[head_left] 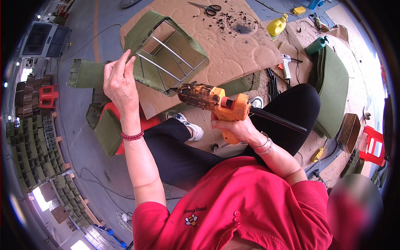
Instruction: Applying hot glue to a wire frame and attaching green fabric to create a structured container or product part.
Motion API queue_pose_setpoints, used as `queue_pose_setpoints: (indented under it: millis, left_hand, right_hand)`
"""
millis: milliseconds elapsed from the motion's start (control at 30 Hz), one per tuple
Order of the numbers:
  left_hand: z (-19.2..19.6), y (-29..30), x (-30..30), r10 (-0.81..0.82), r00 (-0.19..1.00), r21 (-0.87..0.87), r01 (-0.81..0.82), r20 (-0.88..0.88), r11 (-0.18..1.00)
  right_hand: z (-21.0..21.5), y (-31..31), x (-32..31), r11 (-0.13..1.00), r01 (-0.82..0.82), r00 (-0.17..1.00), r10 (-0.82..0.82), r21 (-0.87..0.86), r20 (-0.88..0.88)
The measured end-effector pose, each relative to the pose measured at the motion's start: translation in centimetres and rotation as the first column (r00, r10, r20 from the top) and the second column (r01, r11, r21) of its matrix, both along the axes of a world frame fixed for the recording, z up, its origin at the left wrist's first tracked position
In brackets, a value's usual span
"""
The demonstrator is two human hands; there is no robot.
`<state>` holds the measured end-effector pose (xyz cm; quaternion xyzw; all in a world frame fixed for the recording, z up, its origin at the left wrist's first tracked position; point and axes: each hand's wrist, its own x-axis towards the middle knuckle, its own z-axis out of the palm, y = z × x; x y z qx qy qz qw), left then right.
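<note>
My right hand point(234, 128) is wrapped round the handle of an orange hot glue gun point(235, 107). Dark residue crusts its front end, and a black glue stick point(279, 120) pokes out of the back. The nozzle points left, at the near corner of a green fabric box point(143, 31) with a metal wire frame point(166, 52) inside. That box lies tilted on the cardboard-covered table, its opening facing me. With fingers pinched together, my left hand point(121, 81) grips the box's left edge, where a green strip point(89, 74) sticks out.
On the cardboard point(233, 46) lie black-handled scissors point(210, 8) and dark scraps point(241, 28). To the right are a yellow bottle point(276, 26), a green pump bottle point(316, 46), a white glue gun point(286, 66) and stacked green panels point(333, 91). A green piece point(107, 133) rests over a red stool point(146, 121).
</note>
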<state>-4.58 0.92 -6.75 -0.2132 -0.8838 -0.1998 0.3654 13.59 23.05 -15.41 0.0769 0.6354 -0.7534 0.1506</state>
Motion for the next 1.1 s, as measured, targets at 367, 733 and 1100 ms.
queue_pose_setpoints:
  millis: [367, 733, 1100]
  left_hand:
    - [0.7, 1.3, -0.1, -0.028, 0.998, -0.037, 0.026, -0.048, 0.999]
    - [0.5, 1.8, -0.5, -0.055, 0.994, -0.022, 0.054, -0.095, 0.998]
    - [0.4, 1.6, -0.7, -0.014, 0.998, 0.021, 0.015, -0.068, 1.0]
  right_hand:
    - [-0.1, 0.6, 1.2, 0.998, 0.054, 0.996, -0.056, 0.028, 0.071]
    - [-1.5, 0.0, 1.3, 0.993, 0.099, 0.993, -0.094, -0.063, 0.068]
    - [-0.3, 0.2, 1.2, 0.976, 0.168, 0.985, -0.172, -0.14, -0.014]
